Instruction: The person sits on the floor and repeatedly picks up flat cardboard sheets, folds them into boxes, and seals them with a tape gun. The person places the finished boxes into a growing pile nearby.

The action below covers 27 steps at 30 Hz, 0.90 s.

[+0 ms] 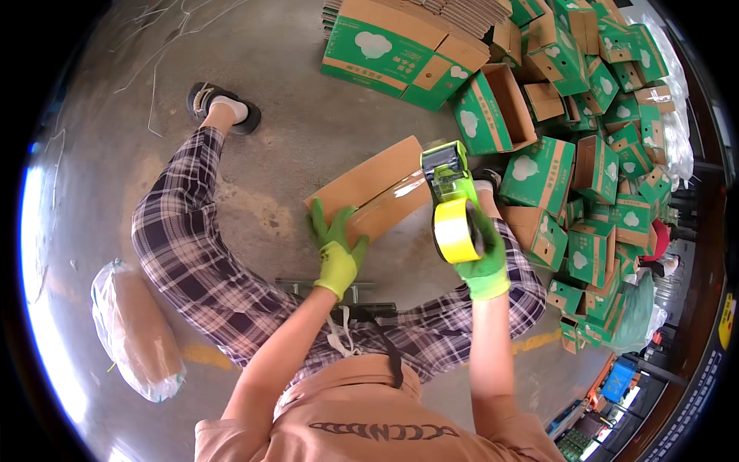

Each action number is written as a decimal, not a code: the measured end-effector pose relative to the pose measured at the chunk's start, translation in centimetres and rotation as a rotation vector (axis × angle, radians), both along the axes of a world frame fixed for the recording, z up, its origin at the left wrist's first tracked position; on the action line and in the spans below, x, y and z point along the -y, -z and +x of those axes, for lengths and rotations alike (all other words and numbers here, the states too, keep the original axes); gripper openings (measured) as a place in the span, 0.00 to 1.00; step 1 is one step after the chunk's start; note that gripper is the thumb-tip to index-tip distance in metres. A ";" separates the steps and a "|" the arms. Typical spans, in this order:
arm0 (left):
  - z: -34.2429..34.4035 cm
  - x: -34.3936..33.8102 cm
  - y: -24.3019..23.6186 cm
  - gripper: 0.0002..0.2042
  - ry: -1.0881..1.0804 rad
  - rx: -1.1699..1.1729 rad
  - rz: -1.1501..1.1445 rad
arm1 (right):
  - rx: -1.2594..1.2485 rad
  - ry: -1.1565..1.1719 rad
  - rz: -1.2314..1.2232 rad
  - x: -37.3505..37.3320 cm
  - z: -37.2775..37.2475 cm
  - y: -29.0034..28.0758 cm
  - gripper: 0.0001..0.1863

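Observation:
A brown cardboard carton [369,179] lies between my legs, its plain side with the flap seam facing up. My left hand [337,250], in a green work glove, rests on the carton's near left part with fingers spread. A strip of clear tape [395,197] runs along the seam toward the carton's right end. There, my right hand [486,266], gloved alike, grips a green tape dispenser [448,173] with a yellow-looking tape roll [454,231]. The dispenser's black head is at the carton's right edge; whether it touches the cardboard I cannot tell.
Green-and-brown cartons [539,169] lie heaped on the right. Flattened cardboard [454,11] is stacked at the far side behind a larger carton [392,54]. A plastic-wrapped brown bundle [138,331] lies on the left, and loose white straps [158,69] are on the floor at far left.

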<state>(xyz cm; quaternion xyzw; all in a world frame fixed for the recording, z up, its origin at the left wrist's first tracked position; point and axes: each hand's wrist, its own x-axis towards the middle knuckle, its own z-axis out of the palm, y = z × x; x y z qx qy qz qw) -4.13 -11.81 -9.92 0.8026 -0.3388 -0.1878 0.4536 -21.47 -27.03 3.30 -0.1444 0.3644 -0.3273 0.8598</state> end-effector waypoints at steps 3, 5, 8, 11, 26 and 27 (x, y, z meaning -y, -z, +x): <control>2.9 -0.9 -2.0 0.25 0.199 0.233 0.137 | 0.357 -0.152 0.081 1.9 -0.3 2.9 0.17; 5.1 -1.2 -2.3 0.26 0.387 0.377 0.170 | -0.365 -0.170 -0.591 4.6 6.2 1.2 0.16; 6.8 -0.2 -1.4 0.25 0.653 0.424 0.161 | -0.947 -0.486 -1.669 7.5 17.5 1.7 0.14; 6.5 -0.4 -0.8 0.26 0.605 0.397 0.139 | -1.415 -1.503 -1.708 7.5 29.7 3.7 0.15; 7.1 -1.0 -0.3 0.24 0.552 0.401 0.120 | -1.131 -0.800 -1.989 -2.0 8.9 -1.2 0.17; 7.5 -0.8 0.0 0.25 0.560 0.409 0.113 | -1.169 -0.638 -1.925 -4.4 5.2 -1.0 0.20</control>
